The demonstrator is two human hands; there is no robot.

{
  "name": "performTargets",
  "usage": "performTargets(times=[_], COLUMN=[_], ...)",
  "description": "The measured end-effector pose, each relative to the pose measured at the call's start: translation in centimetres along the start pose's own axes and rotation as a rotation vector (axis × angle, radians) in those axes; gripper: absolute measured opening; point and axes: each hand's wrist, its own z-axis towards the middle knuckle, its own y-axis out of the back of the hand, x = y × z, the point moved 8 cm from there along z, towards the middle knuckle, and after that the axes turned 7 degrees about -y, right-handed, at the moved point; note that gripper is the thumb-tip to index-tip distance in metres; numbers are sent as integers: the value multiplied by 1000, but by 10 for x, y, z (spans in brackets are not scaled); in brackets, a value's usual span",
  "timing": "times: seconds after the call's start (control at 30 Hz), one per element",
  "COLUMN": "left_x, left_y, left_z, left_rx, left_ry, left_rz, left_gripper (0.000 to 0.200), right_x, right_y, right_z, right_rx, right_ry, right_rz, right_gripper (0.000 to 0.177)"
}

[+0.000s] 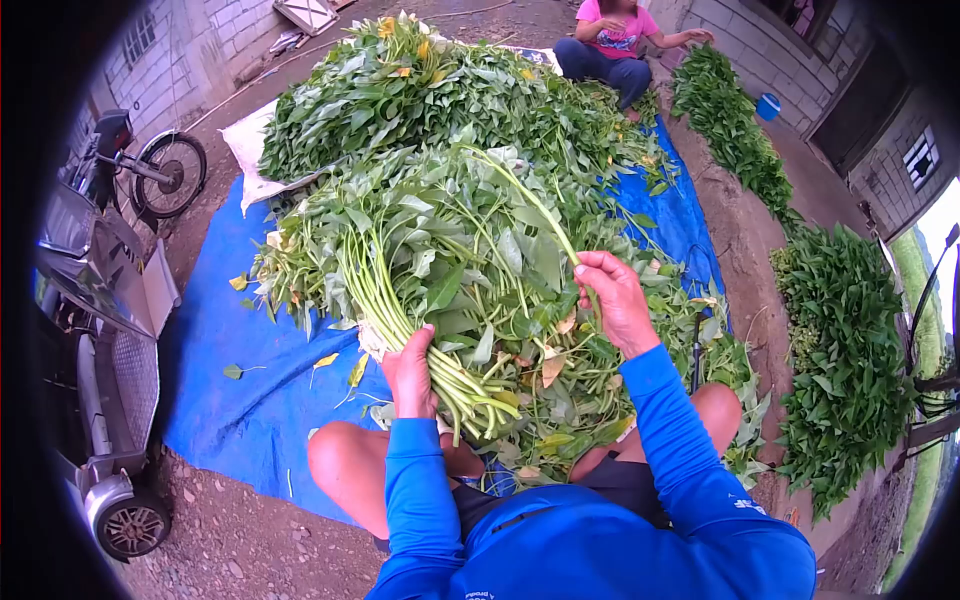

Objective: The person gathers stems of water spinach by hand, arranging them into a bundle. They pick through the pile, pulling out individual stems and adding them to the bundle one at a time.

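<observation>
A bundle of long green stems [375, 295] with leafy tops is held near its cut ends by my left hand [410, 372], whose fingers wrap round it. To the right, my right hand [612, 295] pinches one thick green stem [525, 195] that slants up and left over the leaves. Beneath and beyond both hands lies a large heap of leafy greens [400, 110], with some yellow and brown leaves in it. The heap rests on a blue tarp [260, 375]. Loose stems and leaves lie between my bent knees.
A person in a pink shirt [620, 38] sits at the back right, one hand over a row of leafy bundles [735, 135]. More bundles [840, 360] lie at the right. A blue bucket [768, 106] stands by the wall. A motorcycle [165, 175] with a sidecar [125, 370] is at left.
</observation>
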Motion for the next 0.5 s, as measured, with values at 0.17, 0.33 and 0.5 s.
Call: performTargets(times=[0.17, 0.33, 0.5], left_x=[3, 15, 17], left_y=[-18, -17, -16], left_z=[-7, -14, -16], left_rx=[41, 65, 70], left_ry=[-10, 40, 98], left_rz=[-5, 41, 84], left_gripper=[40, 35, 25], right_x=[16, -5, -2], right_y=[-9, 6, 14], right_z=[-28, -14, -23], right_rx=[7, -118, -216], right_ry=[85, 160, 342], right_rz=[-147, -328, -483], right_gripper=[25, 23, 23])
